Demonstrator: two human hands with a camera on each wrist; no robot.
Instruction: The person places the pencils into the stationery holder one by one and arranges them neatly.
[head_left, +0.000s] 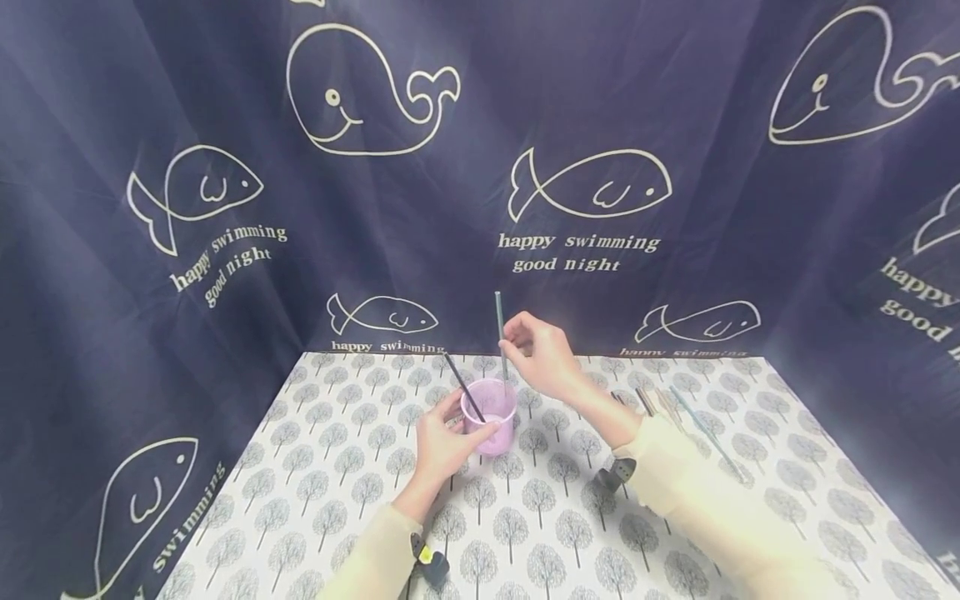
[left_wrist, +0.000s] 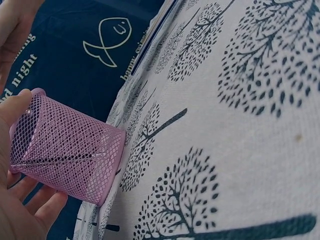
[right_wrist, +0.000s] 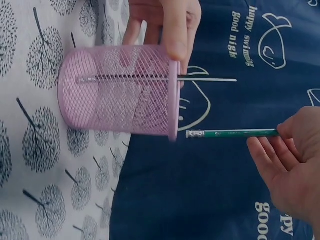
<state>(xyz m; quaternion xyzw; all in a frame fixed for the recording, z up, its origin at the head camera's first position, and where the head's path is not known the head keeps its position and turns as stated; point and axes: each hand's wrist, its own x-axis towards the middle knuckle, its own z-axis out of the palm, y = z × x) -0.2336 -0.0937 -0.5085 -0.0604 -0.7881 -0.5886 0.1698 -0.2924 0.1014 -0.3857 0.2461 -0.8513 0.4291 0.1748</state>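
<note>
A pink mesh pen holder (head_left: 489, 440) stands upright on the tablecloth. My left hand (head_left: 441, 447) grips it from the left, with the thumb at the rim and the fingers round the side. Inside the holder leans a dark pencil (head_left: 462, 384), whose upper end sticks out past the rim. My right hand (head_left: 547, 360) pinches a green pencil (right_wrist: 235, 133) between thumb and fingers and keeps it nearly vertical. In the right wrist view, the silvery end of this pencil is just outside the holder's mouth, apart from the rim.
Several more pencils lie on the table to the right, among them a long bluish one (head_left: 705, 429); dark and brown ones (head_left: 645, 402) are partly hidden by my right arm. A dark blue curtain (head_left: 465, 208) with fish drawings hangs behind the table's back edge. The tablecloth (head_left: 300, 533) has a tree print.
</note>
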